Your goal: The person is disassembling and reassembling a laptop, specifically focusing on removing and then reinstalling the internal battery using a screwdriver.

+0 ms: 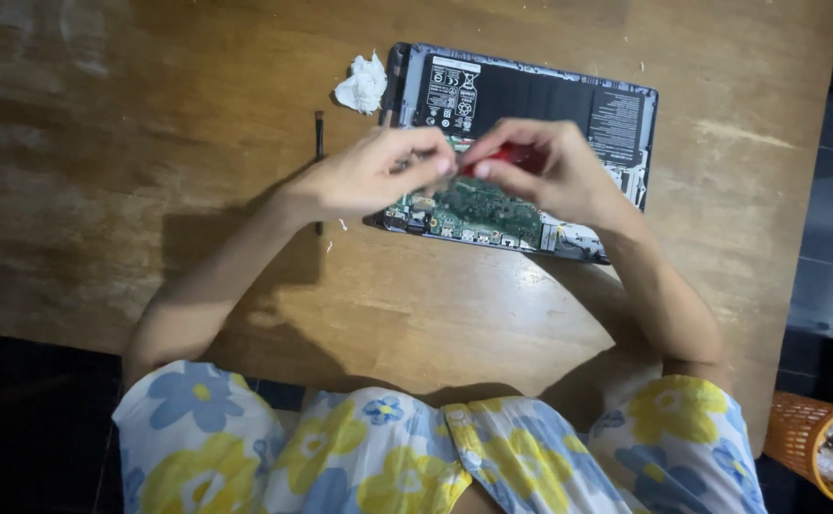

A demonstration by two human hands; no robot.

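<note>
**Two hands meet over an opened laptop**

A laptop [521, 143] lies open-backed on a wooden table [150, 143], green board [478, 205] nearest the person. The right hand [554, 171] grips a red-handled tool [507, 157], its long axis pointing left toward the left hand [369, 176], whose fingertips pinch narrowly, touching the tip just above the board. A crumpled tissue [363, 83] and thin brush [319, 133] lie left

We see a worn wooden table [150, 124]; on it lie an opened laptop [530, 105], a crumpled white tissue [363, 83] just beside it, and a thin dark brush [319, 143] nearby.
</note>
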